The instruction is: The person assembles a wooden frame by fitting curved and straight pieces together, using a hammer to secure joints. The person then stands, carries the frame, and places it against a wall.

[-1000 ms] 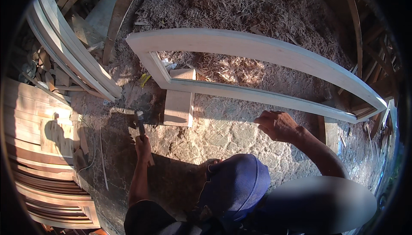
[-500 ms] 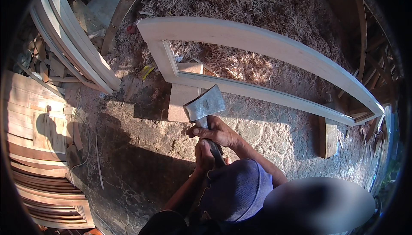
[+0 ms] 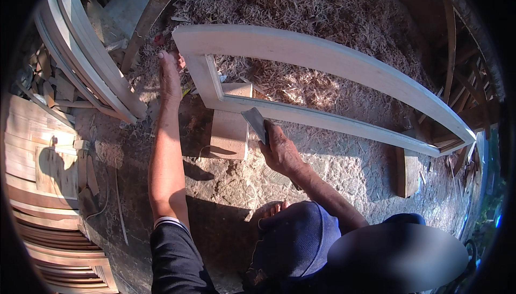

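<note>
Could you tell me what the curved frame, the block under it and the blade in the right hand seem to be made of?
The curved frame looks like pale bare wood, smooth and unpainted. The block under it seems rougher raw wood of similar colour. The blade in the right hand is grey and flat, probably metal; its finish is too small to judge.

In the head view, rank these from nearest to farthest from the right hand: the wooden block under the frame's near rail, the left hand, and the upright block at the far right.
Measured from the right hand, which grips a flat metal blade:
1. Wooden block, just to its left, under the pale window frame.
2. Left hand, farther left at the frame's corner.
3. Upright block, well off to the right.
</note>
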Motion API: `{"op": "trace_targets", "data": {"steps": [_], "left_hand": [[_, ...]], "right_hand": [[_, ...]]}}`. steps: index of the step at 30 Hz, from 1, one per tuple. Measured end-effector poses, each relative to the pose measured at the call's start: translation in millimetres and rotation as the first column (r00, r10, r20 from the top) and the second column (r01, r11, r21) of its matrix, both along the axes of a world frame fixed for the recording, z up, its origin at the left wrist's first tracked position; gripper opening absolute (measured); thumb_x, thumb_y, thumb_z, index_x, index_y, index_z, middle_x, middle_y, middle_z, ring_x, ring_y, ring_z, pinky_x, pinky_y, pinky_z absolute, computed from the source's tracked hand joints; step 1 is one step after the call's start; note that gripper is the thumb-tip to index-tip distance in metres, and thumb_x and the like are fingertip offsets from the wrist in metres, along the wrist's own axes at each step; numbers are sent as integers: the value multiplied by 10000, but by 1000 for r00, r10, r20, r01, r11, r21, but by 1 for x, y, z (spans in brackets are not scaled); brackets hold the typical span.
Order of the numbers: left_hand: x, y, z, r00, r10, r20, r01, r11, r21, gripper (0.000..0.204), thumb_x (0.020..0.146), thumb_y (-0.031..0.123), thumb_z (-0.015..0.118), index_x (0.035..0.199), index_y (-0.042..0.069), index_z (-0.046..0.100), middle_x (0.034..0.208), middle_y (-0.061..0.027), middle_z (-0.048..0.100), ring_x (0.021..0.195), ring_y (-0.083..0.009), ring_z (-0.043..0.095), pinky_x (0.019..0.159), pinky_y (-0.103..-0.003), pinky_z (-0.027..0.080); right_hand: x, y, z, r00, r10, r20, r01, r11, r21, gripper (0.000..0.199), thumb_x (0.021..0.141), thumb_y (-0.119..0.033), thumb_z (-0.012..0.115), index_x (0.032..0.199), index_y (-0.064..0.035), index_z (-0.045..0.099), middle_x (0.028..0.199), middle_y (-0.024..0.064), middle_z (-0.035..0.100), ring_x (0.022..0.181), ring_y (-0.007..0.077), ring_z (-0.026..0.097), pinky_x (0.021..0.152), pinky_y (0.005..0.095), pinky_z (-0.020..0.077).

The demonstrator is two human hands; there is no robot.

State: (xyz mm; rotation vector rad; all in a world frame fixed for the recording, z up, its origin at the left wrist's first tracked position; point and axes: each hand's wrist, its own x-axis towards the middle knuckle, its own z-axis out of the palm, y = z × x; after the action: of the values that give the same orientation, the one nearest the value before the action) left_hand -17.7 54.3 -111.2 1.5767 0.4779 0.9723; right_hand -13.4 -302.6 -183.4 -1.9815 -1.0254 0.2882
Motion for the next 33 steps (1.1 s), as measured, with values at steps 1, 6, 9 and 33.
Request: {"op": "trace_targets", "data": {"steps": [1,6,9,33], "left_hand": [[10,-2,-1,1000,-6,2,6,1000,19,857,1013,737,308,1306,-15,598,1209,-140,638,1098,-215,587,1000,-388,443],[40,-19,0,989,126,72,-131,988,77,879,1015,730,320,1204,-73,624,1049,-158,672,990,-224,603,902,-406,472],[45,-27,11,970,244,10,-242,953,180,905,1011,732,319,1184,-100,631,1059,-212,685,1005,-279,636,918,-437,482],[31,-59,43,953,291,87,-302,938,169,876,1035,692,303,1131,-98,670,1048,-222,715,976,-284,663,893,-439,507]], "right_hand": [[-1,0,1,1000,16,3,-16,999,-35,476,993,-201,543,1389,-11,359,1125,277,575,863,514,641,715,576,544],[-6,12,2,997,65,36,-62,994,-86,484,1004,-217,543,1399,-6,358,1097,296,583,805,497,660,625,558,545],[-6,23,-2,998,24,59,-21,998,-56,431,1007,-221,553,1341,8,405,1048,302,596,728,483,668,574,541,549],[3,53,9,996,-14,86,37,963,-265,414,1002,-212,566,1307,4,385,1083,265,584,768,474,681,592,527,577]]}}
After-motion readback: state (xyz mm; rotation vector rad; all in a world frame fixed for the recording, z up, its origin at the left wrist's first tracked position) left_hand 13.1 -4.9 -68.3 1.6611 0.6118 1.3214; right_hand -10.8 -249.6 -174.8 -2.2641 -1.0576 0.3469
